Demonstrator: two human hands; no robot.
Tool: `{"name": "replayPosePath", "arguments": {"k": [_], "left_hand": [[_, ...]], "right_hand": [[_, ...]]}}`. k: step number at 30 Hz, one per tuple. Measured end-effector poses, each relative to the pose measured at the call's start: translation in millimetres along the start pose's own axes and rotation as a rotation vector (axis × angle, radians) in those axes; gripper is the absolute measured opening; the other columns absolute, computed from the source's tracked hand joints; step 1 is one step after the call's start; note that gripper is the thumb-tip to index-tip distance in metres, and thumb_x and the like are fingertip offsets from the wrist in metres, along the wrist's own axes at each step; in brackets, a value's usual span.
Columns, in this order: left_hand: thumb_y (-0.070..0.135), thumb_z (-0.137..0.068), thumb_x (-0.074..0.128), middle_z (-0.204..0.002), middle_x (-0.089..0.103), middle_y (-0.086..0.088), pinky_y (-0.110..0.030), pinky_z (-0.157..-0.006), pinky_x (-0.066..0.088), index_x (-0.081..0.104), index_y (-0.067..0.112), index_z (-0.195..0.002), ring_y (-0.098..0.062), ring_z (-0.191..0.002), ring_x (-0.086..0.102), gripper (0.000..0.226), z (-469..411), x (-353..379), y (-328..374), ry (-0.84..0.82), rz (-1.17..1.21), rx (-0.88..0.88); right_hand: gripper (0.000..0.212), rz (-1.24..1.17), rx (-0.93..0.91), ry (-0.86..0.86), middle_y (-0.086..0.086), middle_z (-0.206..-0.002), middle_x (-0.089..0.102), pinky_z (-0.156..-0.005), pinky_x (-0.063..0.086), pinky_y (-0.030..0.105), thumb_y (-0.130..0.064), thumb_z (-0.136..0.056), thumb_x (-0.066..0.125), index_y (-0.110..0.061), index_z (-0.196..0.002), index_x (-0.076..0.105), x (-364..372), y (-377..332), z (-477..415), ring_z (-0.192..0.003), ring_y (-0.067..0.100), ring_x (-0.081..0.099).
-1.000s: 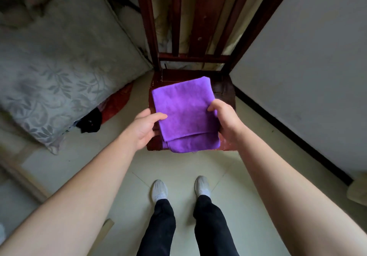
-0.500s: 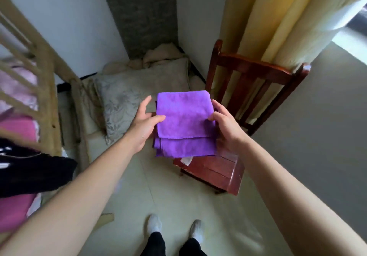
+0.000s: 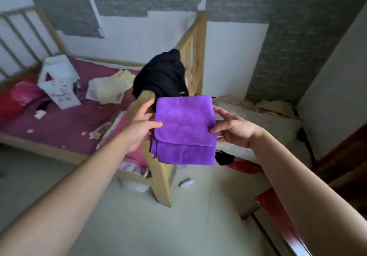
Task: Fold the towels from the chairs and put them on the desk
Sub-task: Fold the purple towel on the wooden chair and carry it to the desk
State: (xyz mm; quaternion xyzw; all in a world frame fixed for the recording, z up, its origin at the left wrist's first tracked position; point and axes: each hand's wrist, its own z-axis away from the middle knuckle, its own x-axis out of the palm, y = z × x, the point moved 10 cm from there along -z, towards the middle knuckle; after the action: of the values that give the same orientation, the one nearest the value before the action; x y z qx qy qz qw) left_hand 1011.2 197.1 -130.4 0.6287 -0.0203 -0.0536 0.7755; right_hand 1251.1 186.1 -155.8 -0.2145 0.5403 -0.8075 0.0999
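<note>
The left hand [image 3: 139, 130] holds the left edge of the purple towel [image 3: 184, 128] in a pinch. Its thumb lies on top of the cloth and the other fingers go under it, with one finger showing along the edge. The right hand [image 3: 233, 130] holds the right edge in the same way, with the thumb on top at the middle of the edge and the fingers spread behind the cloth.

The towel is folded into a small rectangle of several layers. The top flap ends in a stitched hem, and a lower layer shows below it. It is carried in the air between the two hands, above the pale floor [image 3: 151, 228], and touches nothing else.

Just behind the towel a black garment [image 3: 160, 77] hangs over the end rail of a wooden bed [image 3: 195, 43]. On the pink mattress [image 3: 65, 124] a white box [image 3: 59, 81] lies near the far edge. A clear plastic container [image 3: 107, 90] with something pale yellow inside lies nearer the end rail. To the right of the bed a grey cushion [image 3: 268, 124] lies on the floor against the wall.
</note>
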Motion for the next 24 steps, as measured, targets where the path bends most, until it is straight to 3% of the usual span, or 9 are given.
{"name": "replayPosePath", "arguments": {"k": [1,3,5,8,12,14,16,18,24], "left_hand": [[-0.013,-0.085,0.056,-0.130,0.063,-0.005,-0.039,-0.083,0.055,0.036,0.040,-0.145,-0.021,-0.104,0.066,0.083,18.4,-44.8,-0.2,0.037,0.022,0.019],[-0.014,-0.085,0.055,-0.127,0.063,-0.002,-0.029,-0.062,0.058,0.034,0.038,-0.146,-0.020,-0.099,0.066,0.083,64.8,-142.0,-1.2,0.124,0.047,0.035],[-0.012,-0.086,0.057,-0.122,0.064,0.004,-0.026,-0.055,0.054,0.035,0.040,-0.146,-0.016,-0.094,0.066,0.082,104.0,-219.4,-6.2,0.219,0.073,0.035],[-0.010,-0.085,0.060,-0.123,0.064,0.008,-0.032,-0.067,0.056,0.036,0.042,-0.145,-0.010,-0.092,0.069,0.083,154.8,-328.8,-18.2,0.348,0.099,0.063],[-0.009,-0.084,0.062,-0.132,0.061,0.009,-0.028,-0.059,0.057,0.035,0.041,-0.146,-0.012,-0.094,0.069,0.084,227.8,-464.9,-40.2,0.519,0.154,0.074],[-0.007,-0.085,0.062,-0.134,0.060,0.011,-0.030,-0.060,0.055,0.036,0.043,-0.144,-0.013,-0.098,0.068,0.082,257.3,-519.9,-51.7,0.577,0.165,0.082],[-0.006,-0.086,0.063,-0.134,0.060,0.010,-0.032,-0.062,0.056,0.037,0.044,-0.143,-0.014,-0.104,0.067,0.080,281.5,-573.8,-61.8,0.650,0.166,0.090],[-0.005,-0.086,0.063,-0.133,0.060,0.010,-0.034,-0.063,0.057,0.038,0.044,-0.142,-0.015,-0.111,0.064,0.078,302.0,-624.1,-72.0,0.724,0.182,0.096],[-0.004,-0.086,0.064,-0.133,0.059,0.007,-0.044,-0.076,0.059,0.038,0.036,-0.144,-0.021,-0.115,0.062,0.075,328.5,-791.7,-90.9,0.934,0.185,0.108]], "right_hand": [[0.085,0.032,-0.004,-0.073,0.012,-0.116,0.064,-0.071,0.060,0.037,0.020,-0.082,0.053,-0.036,-0.145,0.042,45.7,-3.0,-18.0,-0.092,0.029,0.068],[0.088,0.092,0.007,-0.201,0.012,-0.118,0.065,-0.087,0.058,0.048,0.018,-0.079,0.057,-0.038,-0.146,0.041,145.4,-3.2,-55.8,-0.107,0.036,0.062],[0.091,0.138,0.020,-0.278,0.013,-0.121,0.061,-0.102,0.045,0.056,0.011,-0.072,0.065,-0.040,-0.144,0.042,224.6,-0.1,-86.5,-0.114,0.039,0.053],[0.092,0.185,0.053,-0.339,0.015,-0.122,0.058,-0.089,0.052,0.045,0.010,-0.071,0.067,-0.043,-0.141,0.043,335.0,11.8,-131.1,-0.106,0.039,0.057],[0.086,0.256,0.083,-0.488,0.018,-0.112,0.059,-0.072,0.059,0.037,0.013,-0.073,0.061,-0.038,-0.140,0.045,487.0,29.6,-186.1,-0.071,0.023,0.070],[0.095,0.283,0.120,-0.541,0.019,-0.110,0.061,-0.069,0.060,0.037,0.010,-0.068,0.063,-0.035,-0.147,0.036,550.9,41.0,-213.2,-0.068,0.024,0.069],[0.102,0.327,0.144,-0.570,0.016,-0.095,0.067,-0.070,0.059,0.037,0.008,-0.068,0.064,-0.034,-0.152,0.026,607.0,53.3,-243.1,-0.066,0.024,0.068],[0.099,0.376,0.133,-0.615,0.011,-0.086,0.067,-0.070,0.056,0.036,0.009,-0.073,0.062,-0.034,-0.153,0.023,662.2,62.4,-271.2,-0.066,0.023,0.067],[0.084,0.427,0.153,-0.807,0.012,-0.106,0.067,-0.070,0.058,0.036,0.014,-0.083,0.054,-0.046,-0.140,0.037,835.7,83.7,-382.0,-0.075,0.024,0.068]]}}
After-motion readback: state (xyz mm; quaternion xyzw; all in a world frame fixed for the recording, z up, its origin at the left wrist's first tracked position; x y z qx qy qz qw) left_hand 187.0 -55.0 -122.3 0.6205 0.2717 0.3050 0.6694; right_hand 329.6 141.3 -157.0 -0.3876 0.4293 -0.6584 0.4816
